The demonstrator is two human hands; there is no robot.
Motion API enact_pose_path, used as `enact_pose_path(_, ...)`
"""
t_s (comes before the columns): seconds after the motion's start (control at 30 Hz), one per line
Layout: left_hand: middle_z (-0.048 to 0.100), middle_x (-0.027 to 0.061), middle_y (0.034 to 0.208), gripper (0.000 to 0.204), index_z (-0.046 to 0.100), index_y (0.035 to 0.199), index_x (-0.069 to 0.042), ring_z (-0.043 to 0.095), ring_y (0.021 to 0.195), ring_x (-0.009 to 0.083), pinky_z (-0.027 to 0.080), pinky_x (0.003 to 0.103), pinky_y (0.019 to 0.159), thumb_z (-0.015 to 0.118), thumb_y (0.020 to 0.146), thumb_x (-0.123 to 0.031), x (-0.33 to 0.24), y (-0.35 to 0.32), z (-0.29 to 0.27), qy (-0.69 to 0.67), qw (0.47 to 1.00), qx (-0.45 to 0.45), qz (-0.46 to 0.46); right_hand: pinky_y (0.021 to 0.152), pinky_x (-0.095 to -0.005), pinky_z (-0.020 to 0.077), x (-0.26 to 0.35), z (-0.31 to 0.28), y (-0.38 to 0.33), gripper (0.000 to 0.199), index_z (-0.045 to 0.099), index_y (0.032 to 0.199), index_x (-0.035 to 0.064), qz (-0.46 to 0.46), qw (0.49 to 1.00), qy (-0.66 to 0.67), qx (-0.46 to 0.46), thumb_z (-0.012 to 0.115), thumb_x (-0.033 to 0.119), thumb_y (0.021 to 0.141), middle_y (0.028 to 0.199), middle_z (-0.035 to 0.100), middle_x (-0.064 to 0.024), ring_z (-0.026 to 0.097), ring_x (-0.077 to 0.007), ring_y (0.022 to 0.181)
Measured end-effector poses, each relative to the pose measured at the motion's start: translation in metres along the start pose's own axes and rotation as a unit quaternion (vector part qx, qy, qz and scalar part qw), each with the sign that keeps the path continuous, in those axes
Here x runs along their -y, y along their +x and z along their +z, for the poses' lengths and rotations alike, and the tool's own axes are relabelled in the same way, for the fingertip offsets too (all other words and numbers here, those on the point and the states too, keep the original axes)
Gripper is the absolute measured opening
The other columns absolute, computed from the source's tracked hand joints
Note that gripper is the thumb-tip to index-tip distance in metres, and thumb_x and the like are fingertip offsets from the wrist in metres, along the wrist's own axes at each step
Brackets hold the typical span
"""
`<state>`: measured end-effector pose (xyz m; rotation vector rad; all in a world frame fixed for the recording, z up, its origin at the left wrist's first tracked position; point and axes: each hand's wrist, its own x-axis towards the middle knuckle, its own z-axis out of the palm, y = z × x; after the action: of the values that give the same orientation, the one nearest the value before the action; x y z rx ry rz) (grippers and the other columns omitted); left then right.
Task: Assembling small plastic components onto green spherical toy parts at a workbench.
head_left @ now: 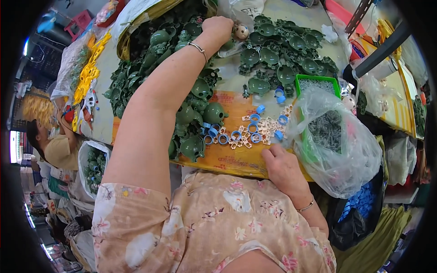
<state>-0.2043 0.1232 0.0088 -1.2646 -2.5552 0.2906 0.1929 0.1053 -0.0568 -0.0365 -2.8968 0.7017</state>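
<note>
My left arm stretches to the far side of the table, where my left hand (218, 30) is curled at the mouth of a clear plastic bag. Right beside its fingers is a small round beige ball piece (241, 31). Those fingers are mostly hidden, so what they hold does not show. My right hand (286, 167) lies on the table's near edge, fingers loosely apart and holding nothing visible. Just beyond it are scattered small beige plastic parts (269, 126) and several blue rings (256, 137).
Dark green moulded plastic pieces are heaped at the left (200, 88) and far right (268, 55). A green tray (337, 86) holds grey bits; a clear bag (355, 154) drapes over another green container. Yellow straps (88, 75) lie far left. Another person (59, 148) sits at the left.
</note>
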Motion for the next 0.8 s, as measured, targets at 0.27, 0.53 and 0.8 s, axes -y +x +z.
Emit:
enact_pose_path(0.27, 0.068, 0.0132, 0.113, 0.029, 0.069, 0.112, -0.011, 0.066, 0.104, 0.0325, 0.055, 0.043, 0.084, 0.061, 0.083, -0.011, -0.002, -0.013, -0.004, -0.051, 0.997, 0.040, -0.044, 0.063, -0.0402, 0.0502, 0.007, -0.001, 0.001, 0.009, 0.053, 0.084, 0.0029, -0.001, 1.000, -0.006, -0.011, 0.056, 0.002, 0.076, 0.085, 0.053, -0.0139, 0.059, -0.0313, 0.082)
enact_pose_path(0.53, 0.069, 0.0163, 0.103, 0.030, 0.069, 0.100, -0.008, 0.067, 0.098, 0.0344, 0.055, 0.045, 0.082, 0.062, 0.074, -0.022, 0.012, -0.051, -0.039, -0.122, 0.988, -0.042, -0.084, 0.061, -0.0420, 0.0494, 0.005, 0.008, -0.002, 0.008, 0.053, 0.083, 0.0031, -0.001, 0.999, -0.024, -0.033, 0.058, 0.003, 0.078, 0.085, 0.052, -0.0143, 0.058, -0.0330, 0.079)
enact_pose_path(0.8, 0.057, 0.0055, 0.068, 0.019, 0.066, 0.090, -0.003, 0.055, 0.060, 0.0182, 0.044, 0.032, 0.059, 0.057, 0.078, -0.015, 0.010, -0.137, -0.034, -0.422, 0.897, -0.111, 0.064, 0.060, -0.0309, 0.0479, -0.005, 0.011, 0.000, 0.009, 0.065, 0.089, 0.0005, 0.095, 0.931, 0.289, -0.201, 0.066, -0.001, 0.081, 0.078, 0.063, -0.0113, 0.061, -0.0215, 0.065)
